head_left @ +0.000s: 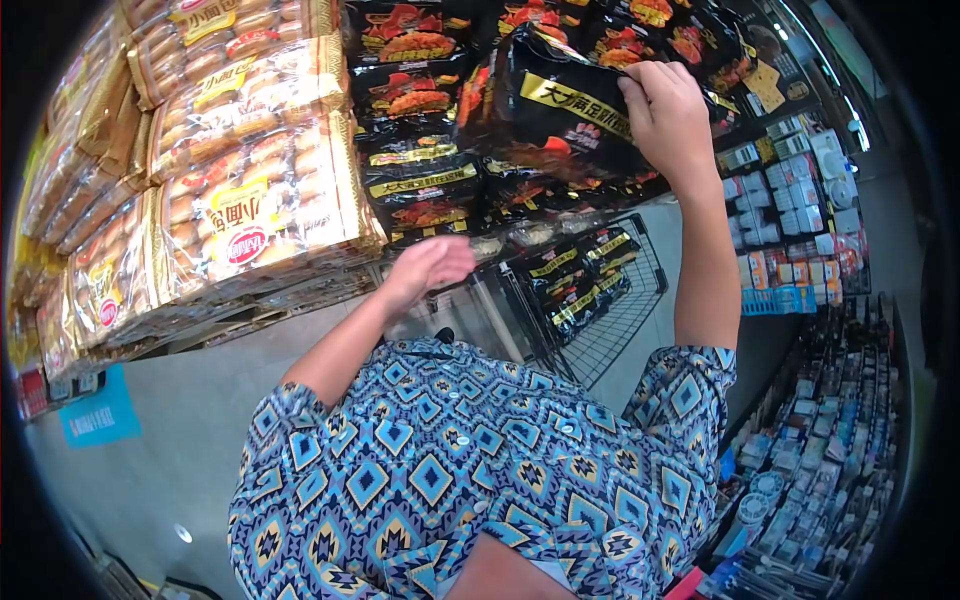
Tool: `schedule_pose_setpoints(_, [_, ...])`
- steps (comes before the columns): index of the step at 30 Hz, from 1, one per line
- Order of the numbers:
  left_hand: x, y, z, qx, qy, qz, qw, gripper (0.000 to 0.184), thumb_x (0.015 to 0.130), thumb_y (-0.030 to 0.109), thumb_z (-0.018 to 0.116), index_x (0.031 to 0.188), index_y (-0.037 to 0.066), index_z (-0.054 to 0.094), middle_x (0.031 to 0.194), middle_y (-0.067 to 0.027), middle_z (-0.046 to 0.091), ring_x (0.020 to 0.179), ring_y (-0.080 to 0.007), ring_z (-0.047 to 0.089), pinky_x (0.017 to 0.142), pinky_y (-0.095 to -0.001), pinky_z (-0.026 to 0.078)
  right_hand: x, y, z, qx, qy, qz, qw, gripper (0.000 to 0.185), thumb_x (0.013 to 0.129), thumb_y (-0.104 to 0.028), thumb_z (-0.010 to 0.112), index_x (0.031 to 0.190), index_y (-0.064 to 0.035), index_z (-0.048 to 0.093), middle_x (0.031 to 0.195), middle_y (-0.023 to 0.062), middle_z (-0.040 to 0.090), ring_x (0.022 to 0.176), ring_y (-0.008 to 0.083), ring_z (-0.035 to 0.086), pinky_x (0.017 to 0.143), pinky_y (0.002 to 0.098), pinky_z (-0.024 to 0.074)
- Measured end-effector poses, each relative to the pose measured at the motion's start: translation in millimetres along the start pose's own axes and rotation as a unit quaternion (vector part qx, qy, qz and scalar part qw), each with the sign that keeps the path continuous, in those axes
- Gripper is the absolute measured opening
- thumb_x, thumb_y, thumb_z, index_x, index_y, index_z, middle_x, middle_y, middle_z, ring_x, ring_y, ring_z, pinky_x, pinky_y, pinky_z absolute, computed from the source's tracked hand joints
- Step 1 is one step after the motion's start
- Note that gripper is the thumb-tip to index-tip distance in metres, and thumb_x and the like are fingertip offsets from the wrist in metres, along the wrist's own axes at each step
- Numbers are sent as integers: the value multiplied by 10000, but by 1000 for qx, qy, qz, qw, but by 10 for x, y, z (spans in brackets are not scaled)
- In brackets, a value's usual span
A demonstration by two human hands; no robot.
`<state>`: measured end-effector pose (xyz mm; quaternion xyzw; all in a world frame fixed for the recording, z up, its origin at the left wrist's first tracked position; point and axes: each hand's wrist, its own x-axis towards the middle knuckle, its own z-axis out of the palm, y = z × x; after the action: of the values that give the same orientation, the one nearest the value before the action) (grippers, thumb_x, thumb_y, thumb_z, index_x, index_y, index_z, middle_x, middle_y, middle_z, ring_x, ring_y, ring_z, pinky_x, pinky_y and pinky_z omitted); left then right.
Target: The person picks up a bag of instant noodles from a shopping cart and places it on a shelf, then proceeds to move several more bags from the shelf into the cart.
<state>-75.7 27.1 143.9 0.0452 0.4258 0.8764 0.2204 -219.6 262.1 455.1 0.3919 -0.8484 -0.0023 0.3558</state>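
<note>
My right hand (668, 115) is closed on the upper corner of a black snack bag (575, 110) with a yellow label strip, lifted in front of the stacked bags. Lower down, my left hand (432, 272) holds nothing, its fingers stretched out toward the right. Just above it lie more black bags (425, 185) with red and orange pictures of food. Below the display, a wire shopping cart (640, 315) has several similar black bags (580, 280) inside.
Clear packs of small bread (250, 200) with gold edges are piled at the left. Packaged goods hang on racks (790, 200) at the right, above densely filled shelving (830, 450). A blue sign (101, 408) is at the lower left, near the grey floor (180, 440).
</note>
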Motion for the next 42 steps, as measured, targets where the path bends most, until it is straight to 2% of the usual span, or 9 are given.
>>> schedule_pose_setpoints(6, [458,120,623,-362,-111,-46,924,577,1043,438,263,1456,54,387,1435,-164,485,1306,-333,473,1129,-518,329,-385,-344,-128,214,-142,176,950,148,911,-119,631,928,26,610,737,126,603,661,183,553,634,319,456])
schedule_pose_setpoints(9, [401,90,791,-465,-147,-27,872,563,1026,433,300,1442,75,425,1459,-139,469,1317,-323,466,1136,-510,324,-601,-514,-267,260,-172,274,910,172,898,-157,636,899,15,624,692,168,607,605,263,592,597,362,461])
schedule_pose_setpoints(16, [442,176,925,-420,-145,-63,894,583,1023,432,261,1451,66,412,1477,-143,448,1339,-334,444,1144,-513,309,-1057,-520,-371,233,-152,307,910,194,915,-155,640,961,30,605,756,122,625,674,136,550,627,298,456])
schedule_pose_setpoints(25, [566,223,1021,-416,-132,-84,896,634,1011,505,262,1467,81,382,1495,-142,420,1354,-343,420,1154,-532,288,-1234,-536,-496,140,-195,287,927,276,904,-288,622,922,-16,665,788,170,655,753,381,635,698,456,505])
schedule_pose_setpoints(28, [632,147,961,-510,-282,-77,809,624,1012,496,293,1468,78,375,1497,-148,412,1362,-346,408,1156,-532,282,-1361,-524,-483,139,-168,304,927,247,909,-256,602,848,-24,663,773,175,646,756,386,631,704,468,502])
schedule_pose_setpoints(33, [667,218,1195,-488,-304,-135,807,611,1026,471,273,1466,56,361,1481,-156,427,1359,-341,412,1157,-504,293,-1601,-432,-791,212,-141,392,884,267,907,-241,590,766,-18,630,716,194,610,725,398,609,654,461,477])
schedule_pose_setpoints(35, [766,8,982,-422,-274,-174,847,577,1034,439,289,1433,36,393,1453,-144,461,1335,-330,443,1140,-489,328,-1801,-404,-888,233,-137,429,862,277,906,-243,592,754,-13,618,701,195,602,710,400,602,647,463,472])
schedule_pose_setpoints(38, [829,-170,832,65,5,-207,976,427,1037,268,421,1359,-12,452,1326,-172,561,1186,-268,577,1036,-387,445,-2204,-359,-978,255,-147,454,841,284,908,-241,590,743,-10,597,698,186,598,701,397,596,641,467,470])
schedule_pose_setpoints(42, [648,-326,884,492,-83,-19,866,300,978,132,545,1215,-45,596,1171,-168,654,1058,-195,631,916,-311,490,-2865,-521,-1101,213,-156,489,831,256,913,-225,580,775,-11,609,765,178,620,763,386,614,687,472,487])
